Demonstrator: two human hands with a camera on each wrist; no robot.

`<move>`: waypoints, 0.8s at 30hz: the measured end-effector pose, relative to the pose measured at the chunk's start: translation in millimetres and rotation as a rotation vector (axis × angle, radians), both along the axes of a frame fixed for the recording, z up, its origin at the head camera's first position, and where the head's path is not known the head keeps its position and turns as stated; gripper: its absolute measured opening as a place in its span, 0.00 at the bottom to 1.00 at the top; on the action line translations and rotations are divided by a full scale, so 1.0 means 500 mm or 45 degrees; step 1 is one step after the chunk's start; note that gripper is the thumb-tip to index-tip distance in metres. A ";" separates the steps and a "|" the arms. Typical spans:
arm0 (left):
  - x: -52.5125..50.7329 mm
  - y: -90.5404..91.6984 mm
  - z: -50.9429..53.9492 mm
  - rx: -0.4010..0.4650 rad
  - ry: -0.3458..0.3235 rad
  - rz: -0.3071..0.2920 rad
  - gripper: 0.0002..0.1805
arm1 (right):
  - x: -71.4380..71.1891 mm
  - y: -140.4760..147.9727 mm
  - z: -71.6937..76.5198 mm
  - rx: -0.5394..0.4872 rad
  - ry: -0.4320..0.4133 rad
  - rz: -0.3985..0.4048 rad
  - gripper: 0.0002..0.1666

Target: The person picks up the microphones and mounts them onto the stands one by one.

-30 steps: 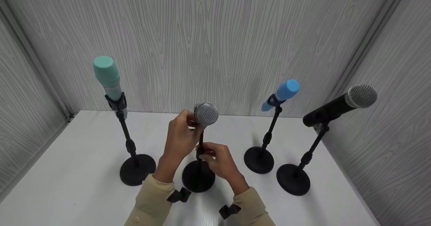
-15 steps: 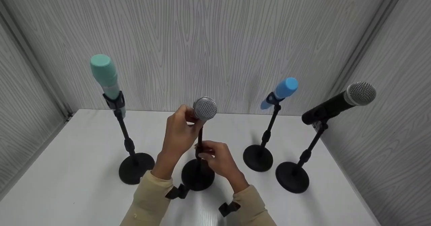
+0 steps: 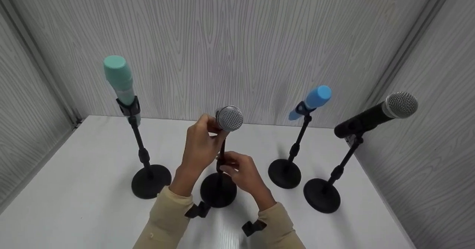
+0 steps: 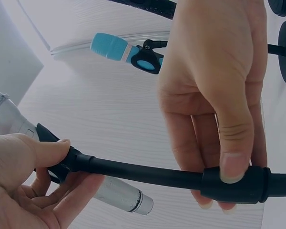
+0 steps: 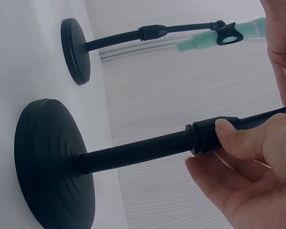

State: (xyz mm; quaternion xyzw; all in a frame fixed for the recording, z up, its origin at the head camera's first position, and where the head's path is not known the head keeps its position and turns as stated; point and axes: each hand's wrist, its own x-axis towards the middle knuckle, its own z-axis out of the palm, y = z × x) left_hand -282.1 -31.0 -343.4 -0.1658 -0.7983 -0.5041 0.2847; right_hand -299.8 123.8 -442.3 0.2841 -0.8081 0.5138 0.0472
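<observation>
A silver-headed microphone [image 3: 229,118] sits in the black clip [image 4: 47,133] of the middle microphone stand [image 3: 218,191]. My left hand [image 3: 200,143] grips the stand's top at the clip joint, thumb lying along it just under the microphone head. Lower on the pole, my right hand [image 3: 243,171] pinches the thick black collar [image 4: 236,185] between thumb and fingers. The round base [image 5: 52,162] stands flat on the table, as the right wrist view shows. The microphone's pale grey tail [image 4: 124,194] sticks out past the left fingers in the left wrist view.
On the left stands a mint-green microphone [image 3: 118,78] on its own stand. To the right are a blue microphone [image 3: 317,97] and a black one with a silver mesh head [image 3: 400,105], each on a stand. Grey wood-grain panels [image 3: 237,48] enclose the white table [image 3: 92,204].
The silver microphone head and my left hand have risen slightly, and the head's tilt has shifted a little. My right hand stays on the collar. The whole view has shifted slightly.
</observation>
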 end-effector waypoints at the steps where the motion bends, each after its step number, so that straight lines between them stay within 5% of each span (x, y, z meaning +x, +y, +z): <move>1: -0.001 0.003 0.003 -0.003 -0.003 -0.006 0.10 | 0.000 0.003 0.002 -0.001 -0.003 -0.003 0.17; 11: 0.004 0.010 0.010 0.002 0.007 -0.017 0.10 | 0.003 0.008 0.010 0.024 0.060 0.000 0.16; 24: 0.010 0.008 0.009 0.003 0.011 -0.005 0.10 | 0.020 -0.005 0.009 -0.013 0.192 -0.197 0.14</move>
